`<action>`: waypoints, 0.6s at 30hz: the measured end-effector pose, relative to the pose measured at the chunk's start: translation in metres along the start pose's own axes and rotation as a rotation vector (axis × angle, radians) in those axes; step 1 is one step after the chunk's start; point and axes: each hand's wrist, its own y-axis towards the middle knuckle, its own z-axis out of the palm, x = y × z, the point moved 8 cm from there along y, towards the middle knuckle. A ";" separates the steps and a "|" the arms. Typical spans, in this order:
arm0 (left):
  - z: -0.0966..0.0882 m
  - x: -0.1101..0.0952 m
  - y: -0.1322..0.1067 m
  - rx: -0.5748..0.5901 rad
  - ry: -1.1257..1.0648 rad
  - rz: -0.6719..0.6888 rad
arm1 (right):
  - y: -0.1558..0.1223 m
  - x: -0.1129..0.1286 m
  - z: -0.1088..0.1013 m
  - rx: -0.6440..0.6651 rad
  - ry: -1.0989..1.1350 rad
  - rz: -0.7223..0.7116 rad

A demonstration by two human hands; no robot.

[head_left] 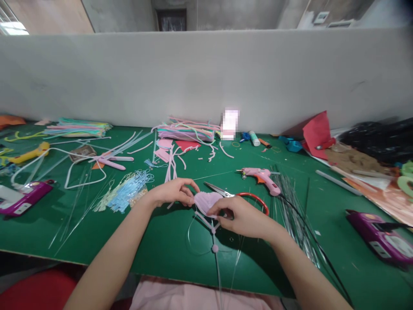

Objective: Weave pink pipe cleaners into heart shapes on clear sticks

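A lilac, rounded piece (206, 201), seemingly made of fuzzy pipe cleaners, is pinched at its left edge by my left hand (174, 192). On its right lower side the thumb and fingers of my right hand (240, 216) press together. Below hang lilac strips that meet at a small knot, with a lilac ball (215, 248) on a thin clear stem (217, 273). Scissors (254, 198) with red handles lie just behind my right hand, partly covered by it. A pink hot glue gun (263, 177) rests farther back, its nozzle pointing left.
Bundles of pastel pipe cleaners (187, 132) lie by the grey partition (193, 73). Blue tassels (129, 193) are left of my left hand. Clear rods (295, 211) and a black cord (309, 237) lie to the right. Purple power strips (380, 237) sit at both sides.
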 end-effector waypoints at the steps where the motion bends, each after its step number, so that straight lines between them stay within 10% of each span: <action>1: 0.000 0.001 0.000 0.005 0.008 -0.001 | 0.000 -0.001 -0.002 -0.011 -0.001 -0.011; 18: 0.019 -0.014 -0.009 0.062 0.658 0.113 | 0.000 -0.020 -0.002 0.048 -0.091 0.056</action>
